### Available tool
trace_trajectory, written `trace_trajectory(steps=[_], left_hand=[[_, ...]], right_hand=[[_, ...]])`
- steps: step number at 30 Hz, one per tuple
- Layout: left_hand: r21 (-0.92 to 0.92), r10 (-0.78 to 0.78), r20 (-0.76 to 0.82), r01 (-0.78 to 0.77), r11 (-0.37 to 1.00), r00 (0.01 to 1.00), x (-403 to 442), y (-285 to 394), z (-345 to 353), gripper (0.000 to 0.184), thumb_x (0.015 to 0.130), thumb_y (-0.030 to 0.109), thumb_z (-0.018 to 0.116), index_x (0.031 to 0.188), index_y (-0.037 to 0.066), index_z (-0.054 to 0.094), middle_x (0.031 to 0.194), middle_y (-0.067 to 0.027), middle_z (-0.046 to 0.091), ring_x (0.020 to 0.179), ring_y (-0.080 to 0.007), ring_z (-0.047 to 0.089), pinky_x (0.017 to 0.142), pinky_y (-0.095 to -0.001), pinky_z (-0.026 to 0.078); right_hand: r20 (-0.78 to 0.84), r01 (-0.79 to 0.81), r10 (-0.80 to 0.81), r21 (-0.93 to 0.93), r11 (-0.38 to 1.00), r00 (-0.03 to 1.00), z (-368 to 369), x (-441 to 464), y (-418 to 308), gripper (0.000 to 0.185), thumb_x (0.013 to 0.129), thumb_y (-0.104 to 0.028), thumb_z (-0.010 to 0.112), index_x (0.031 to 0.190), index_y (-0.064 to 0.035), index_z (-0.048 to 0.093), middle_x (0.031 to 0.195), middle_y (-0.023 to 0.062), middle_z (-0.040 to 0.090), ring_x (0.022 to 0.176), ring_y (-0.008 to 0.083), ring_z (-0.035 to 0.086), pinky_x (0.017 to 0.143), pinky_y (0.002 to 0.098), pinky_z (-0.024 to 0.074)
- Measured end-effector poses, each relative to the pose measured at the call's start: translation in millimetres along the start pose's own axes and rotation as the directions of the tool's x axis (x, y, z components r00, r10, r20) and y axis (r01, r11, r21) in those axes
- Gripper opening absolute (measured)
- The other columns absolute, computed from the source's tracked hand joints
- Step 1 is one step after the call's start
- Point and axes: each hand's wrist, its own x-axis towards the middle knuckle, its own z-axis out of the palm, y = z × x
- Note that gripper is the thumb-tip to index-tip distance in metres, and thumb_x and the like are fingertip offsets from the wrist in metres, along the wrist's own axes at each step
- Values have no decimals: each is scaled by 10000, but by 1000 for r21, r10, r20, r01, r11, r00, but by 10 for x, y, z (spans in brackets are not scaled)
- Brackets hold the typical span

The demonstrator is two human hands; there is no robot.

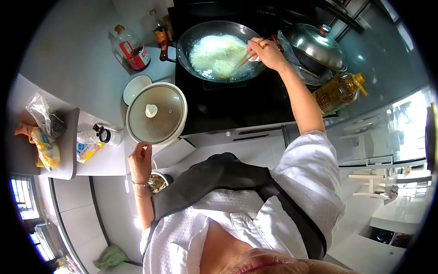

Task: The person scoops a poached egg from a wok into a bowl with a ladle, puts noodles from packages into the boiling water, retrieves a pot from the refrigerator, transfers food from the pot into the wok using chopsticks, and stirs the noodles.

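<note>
My right hand is closed round wooden chopsticks, reaching over the wok on the stove. The chopstick tips are in pale, thin noodle-like food lying in liquid. A small white patch shows under these fingers; I cannot make out what it is. My left hand, with a bracelet at the wrist, has its fingers pinched together at the near edge of a cream pot. Whether they grip anything there is hidden. A glass lid with a white knob covers the pot.
Right of the wok stand a lidded pan and an oil bottle. A red-labelled sauce bottle and a white bowl are at the left. Bagged food sits on a shelf. The wok's handle sticks out leftward.
</note>
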Motion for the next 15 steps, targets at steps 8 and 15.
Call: trace_trajectory(steps=[8, 15], left_hand=[[17, -32, -30, 33, 999, 999, -197, 19, -167, 115, 804, 155, 579, 805, 41, 595, 496, -73, 462, 427, -160, 420, 450, -294, 357], [3, -137, -86, 137, 991, 987, -511, 67, -341, 120, 808, 153, 571, 810, 36, 599, 501, -84, 466, 442, -172, 431, 464, -309, 361]], right_hand=[[84, -98, 90, 106, 990, 992, 196, 190, -50, 335, 882, -326, 460, 851, -28, 610, 722, 74, 626, 598, 149, 623, 514, 239, 472], [-293, 28, 63, 296, 955, 954, 86, 870, -55, 318, 884, -312, 446, 824, -43, 603, 713, 62, 628, 632, 140, 637, 537, 223, 484]])
